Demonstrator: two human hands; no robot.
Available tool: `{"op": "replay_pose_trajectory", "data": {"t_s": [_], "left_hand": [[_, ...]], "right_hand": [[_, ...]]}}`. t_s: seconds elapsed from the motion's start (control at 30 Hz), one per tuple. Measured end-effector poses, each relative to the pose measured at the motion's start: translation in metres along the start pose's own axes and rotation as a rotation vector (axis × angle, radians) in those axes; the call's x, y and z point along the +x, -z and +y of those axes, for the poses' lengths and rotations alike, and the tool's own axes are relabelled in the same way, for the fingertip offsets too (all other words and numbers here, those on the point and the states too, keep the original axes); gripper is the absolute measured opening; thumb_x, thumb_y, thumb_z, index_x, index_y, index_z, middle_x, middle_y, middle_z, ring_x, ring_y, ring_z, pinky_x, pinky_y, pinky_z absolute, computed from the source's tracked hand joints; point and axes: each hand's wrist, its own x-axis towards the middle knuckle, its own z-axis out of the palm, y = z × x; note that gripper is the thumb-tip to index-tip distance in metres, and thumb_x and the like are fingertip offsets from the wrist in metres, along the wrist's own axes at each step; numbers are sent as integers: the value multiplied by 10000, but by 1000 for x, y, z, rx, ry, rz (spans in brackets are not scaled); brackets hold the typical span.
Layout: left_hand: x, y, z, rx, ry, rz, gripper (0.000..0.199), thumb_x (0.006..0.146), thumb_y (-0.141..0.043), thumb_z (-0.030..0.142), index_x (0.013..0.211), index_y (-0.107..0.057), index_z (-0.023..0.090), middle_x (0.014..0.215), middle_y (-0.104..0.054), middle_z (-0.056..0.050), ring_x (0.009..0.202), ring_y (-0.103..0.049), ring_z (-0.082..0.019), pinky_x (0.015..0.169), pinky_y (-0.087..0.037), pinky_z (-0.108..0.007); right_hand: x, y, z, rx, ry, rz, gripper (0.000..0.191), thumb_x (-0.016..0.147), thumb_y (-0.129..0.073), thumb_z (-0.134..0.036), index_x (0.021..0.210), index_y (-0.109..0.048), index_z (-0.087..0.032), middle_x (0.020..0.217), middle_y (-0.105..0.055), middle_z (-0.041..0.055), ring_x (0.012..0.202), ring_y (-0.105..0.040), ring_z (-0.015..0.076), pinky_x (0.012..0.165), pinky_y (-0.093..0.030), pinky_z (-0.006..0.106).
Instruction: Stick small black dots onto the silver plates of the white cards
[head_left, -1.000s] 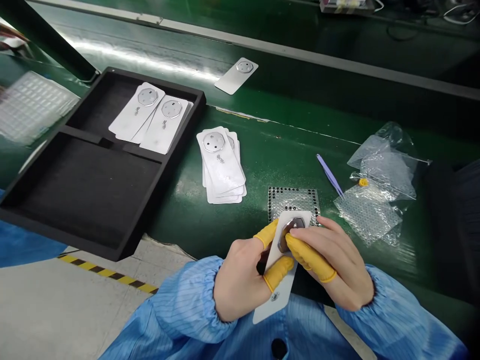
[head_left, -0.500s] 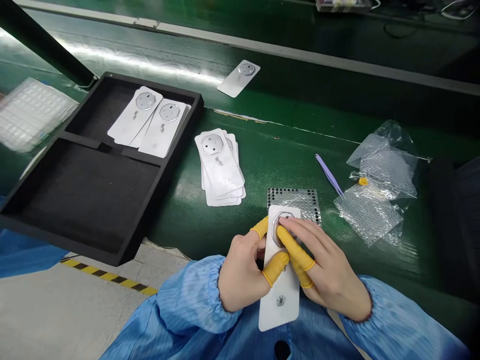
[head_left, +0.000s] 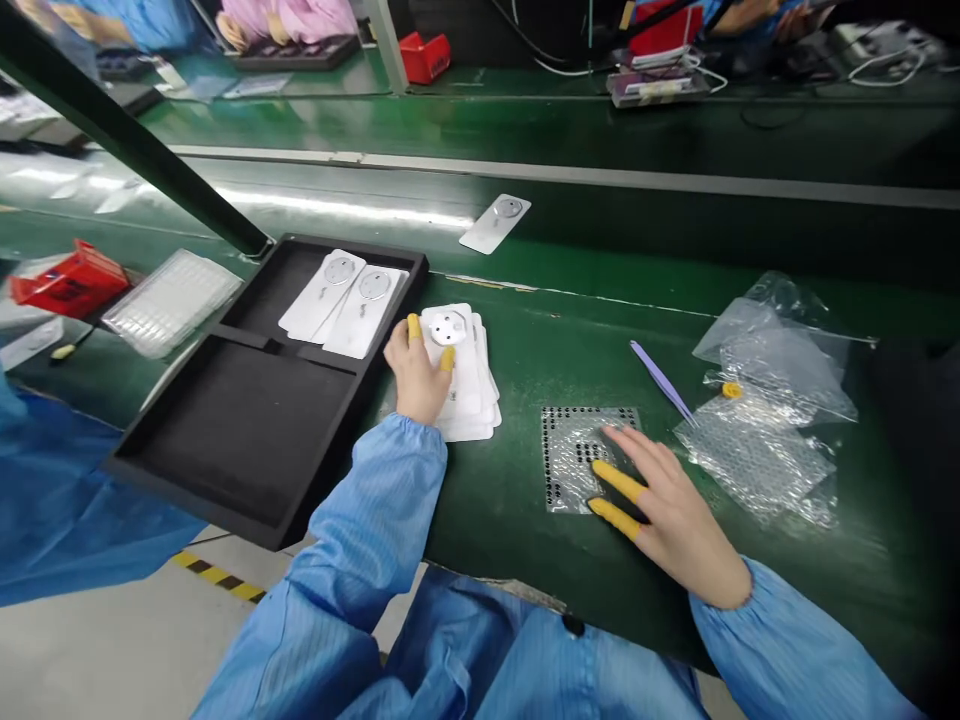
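My left hand (head_left: 420,375), with yellow finger covers, is at the pile of white cards (head_left: 469,390) right of the black tray. Its thumb and forefinger reach over the top card, whose round metallic part shows between them; whether they grip it cannot be told. My right hand (head_left: 660,505) hovers with fingers spread and nothing in them, over the right edge of a clear sheet (head_left: 562,450) dotted with small black pieces. Purple tweezers (head_left: 660,378) lie beyond it.
The black two-part tray (head_left: 247,430) holds several cards in its far compartment. Clear plastic bags (head_left: 780,350) lie at the right. Another card (head_left: 495,225) lies farther back. A red bin (head_left: 75,282) and clear tray (head_left: 171,302) are at the left. Other people's hands show at the back.
The card held between both hands is no longer there. My left hand has moved left to the card pile. My right hand has opened over the dotted sheet. The view has tilted up.
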Motion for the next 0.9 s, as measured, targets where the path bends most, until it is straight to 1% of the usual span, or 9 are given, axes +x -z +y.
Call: {"op": "replay_pose_trajectory", "data": {"t_s": [0.07, 0.17, 0.23, 0.27, 0.37, 0.5, 0.6, 0.7, 0.9], "left_hand": [[-12, 2, 9, 10, -18, 6, 549, 759, -672, 170, 1259, -467, 74, 1452, -323, -231, 1387, -198, -415, 1137, -144, -602], [-53, 13, 38, -31, -61, -95, 312, 870, -559, 280, 1149, -567, 140, 1255, -559, -160, 1207, -500, -319, 1020, -407, -507], [-88, 16, 57, -147, -23, -374, 258, 881, -546, 357, 997, -649, 152, 960, -695, -97, 932, -654, -254, 864, -522, -432], [-105, 15, 65, -220, 23, -522, 296, 860, -575, 390, 995, -658, 139, 944, -705, -101, 905, -663, -250, 844, -532, -421], [-140, 2, 78, -566, 280, -682, 419, 736, -722, 408, 1030, -653, 118, 1022, -703, -132, 941, -664, -249, 858, -535, -387], [-150, -12, 83, -935, 570, -760, 436, 667, -766, 486, 854, -675, 102, 847, -735, -120, 773, -703, -226, 697, -572, -326], [-149, -11, 86, -963, 613, -771, 445, 638, -789, 489, 826, -691, 98, 757, -735, -97, 689, -697, -197, 645, -565, -294], [-150, -9, 89, -988, 661, -765, 404, 609, -823, 445, 800, -717, 106, 718, -728, -68, 672, -678, -171, 689, -558, -290], [-162, -13, 97, -1026, 735, -645, 434, 573, -827, 486, 781, -735, 116, 700, -712, -46, 683, -633, -150, 717, -515, -270]], "right_hand": [[-9, -9, 5, 0, 24, 6, 380, 878, -562, -161, 1253, -515, -201, 1373, -493, 152, 1336, -390, 310, 1023, -395, 609], [-16, -16, 7, 76, 34, 84, 427, 872, -533, -76, 1279, -494, -203, 1301, -564, 139, 1265, -488, 249, 1028, -431, 538], [-15, -16, 6, 123, 8, 138, 459, 866, -547, -81, 1302, -478, -210, 1286, -576, 137, 1232, -519, 243, 1018, -448, 522], [-14, -14, 5, 140, 1, 157, 467, 866, -549, -88, 1309, -474, -213, 1286, -576, 137, 1227, -524, 244, 1012, -454, 519], [-10, -5, 0, 160, 31, 127, 456, 870, -544, -101, 1309, -481, -210, 1306, -559, 143, 1246, -505, 253, 1018, -442, 530], [-1, 7, -10, 300, 29, 81, 399, 856, -595, -155, 1245, -518, -199, 1260, -573, 139, 1199, -527, 244, 986, -473, 496], [5, 9, -17, 389, -52, 139, 311, 837, -610, -125, 1136, -570, -199, 1093, -624, 102, 1054, -585, 207, 886, -531, 413], [8, 3, -20, 321, -41, 176, 291, 843, -572, -77, 1110, -581, -193, 1028, -626, 89, 959, -598, 187, 884, -527, 422], [-7, -8, -24, 89, 73, 247, 426, 858, -479, -46, 1271, -503, -145, 1134, -626, 141, 1083, -598, 240, 967, -507, 451]]}}
